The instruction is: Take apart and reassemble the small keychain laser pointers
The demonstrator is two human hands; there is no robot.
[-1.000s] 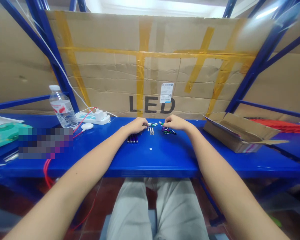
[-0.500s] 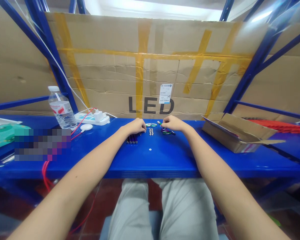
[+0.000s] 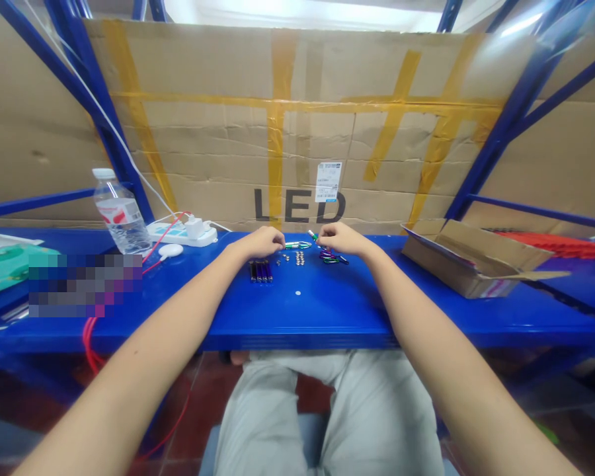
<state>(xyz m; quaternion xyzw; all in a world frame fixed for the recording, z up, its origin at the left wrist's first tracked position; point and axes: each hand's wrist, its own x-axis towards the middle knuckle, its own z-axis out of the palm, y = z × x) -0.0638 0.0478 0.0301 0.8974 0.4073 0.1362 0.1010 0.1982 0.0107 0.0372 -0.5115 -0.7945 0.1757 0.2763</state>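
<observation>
My right hand (image 3: 341,239) is closed, its fingertips pinching a small green tube with a whitish end (image 3: 312,235) that points up and left. Below that hand lies a small pile of shiny purple and green metal parts (image 3: 333,256). My left hand (image 3: 268,242) has its fingers bent together at the left end of slim, shiny green pieces (image 3: 298,245); what is between its fingertips is hidden. Short rows of tiny silver parts (image 3: 300,258) lie between the hands, with a few loose silver bits (image 3: 285,258) to their left. Several dark purple tubes (image 3: 261,272) stand side by side below my left hand.
On the blue table (image 3: 297,317), a water bottle (image 3: 121,215) and a white power strip (image 3: 188,233) stand left. An open cardboard box (image 3: 469,261) sits right, with red material (image 3: 545,243) behind it. A large carton (image 3: 208,152) closes off the back.
My left hand has moved up and left, away from the loose silver bits, uncovering them and the purple tubes. My right hand still holds the green tube, now tilted more upward.
</observation>
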